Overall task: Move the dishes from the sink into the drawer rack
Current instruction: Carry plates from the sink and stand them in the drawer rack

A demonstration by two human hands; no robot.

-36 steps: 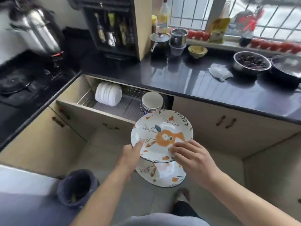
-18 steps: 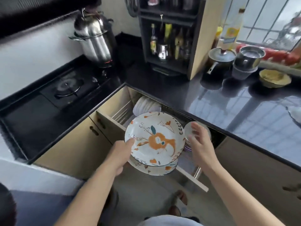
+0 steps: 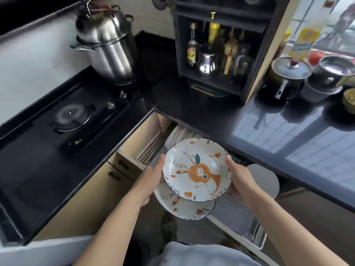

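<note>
Dark countertop (image 3: 201,104), L-shaped, running along the left and far sides of the kitchen. Gas stove (image 3: 73,118) set into its left run, with a tall steel pot (image 3: 107,45) standing at the stove's far corner. Dark open shelf unit (image 3: 217,48) at the inner corner of the countertop, holding bottles and a small steel jug. Lidded black pot (image 3: 288,73) and steel bowl (image 3: 334,72) toward the countertop's far right edge.

Open drawer (image 3: 142,143) pulled out from under the countertop's inner corner, its wire rack (image 3: 151,148) visible along the left wall. Row of white dishes (image 3: 178,135) standing on edge at the rack's far end; stack of grey plates (image 3: 265,179) lying flat toward the right side of the drawer.

Upper plate (image 3: 197,167), white with an orange animal and leaf motifs, held tilted above the middle of the drawer. Lower plate (image 3: 184,206), same pattern, directly beneath it and partly hidden, offset toward the drawer's near edge.

Left hand (image 3: 151,179) grips the left rim of the plates, thumb on the upper plate's edge, fingers curled under. Right hand (image 3: 240,179) grips the right rim of the upper plate, thumb on top, fingers underneath; whether it also touches the lower plate cannot be told.
</note>
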